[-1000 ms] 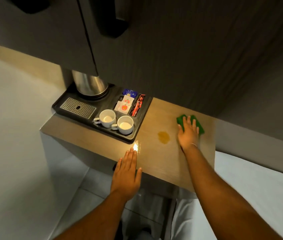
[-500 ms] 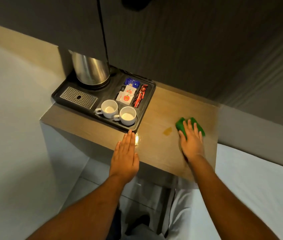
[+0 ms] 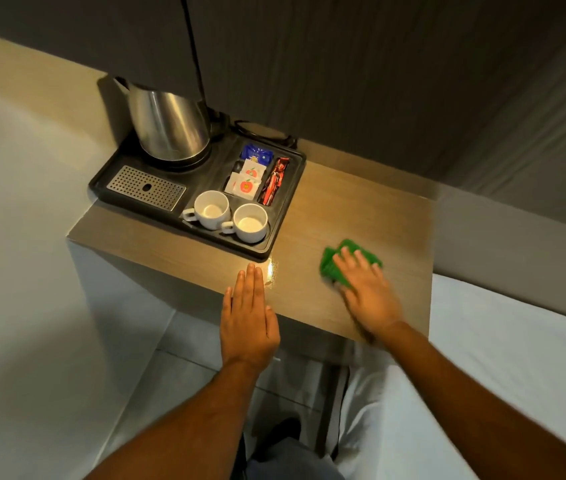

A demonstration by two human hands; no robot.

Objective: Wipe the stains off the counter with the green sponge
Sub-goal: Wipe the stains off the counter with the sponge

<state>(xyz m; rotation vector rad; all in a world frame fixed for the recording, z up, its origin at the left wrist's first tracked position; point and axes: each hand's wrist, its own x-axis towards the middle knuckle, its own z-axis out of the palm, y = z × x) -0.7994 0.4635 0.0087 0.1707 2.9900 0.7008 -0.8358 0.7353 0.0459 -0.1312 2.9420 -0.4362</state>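
Observation:
The green sponge lies flat on the wooden counter, right of the middle. My right hand presses down on it with fingers spread, covering its near part; the hand looks blurred. The brownish stain is not visible; the sponge and hand cover that spot. My left hand rests flat, fingers together, on the counter's front edge and holds nothing.
A black tray on the counter's left half holds a steel kettle, two white cups, sachets and a drip grid. Dark cabinets hang above. A white bed adjoins the counter's right side.
My right hand slid the sponge leftward and nearer, onto the brown stain, which no longer shows. My left hand stayed on the front edge. The view tilted.

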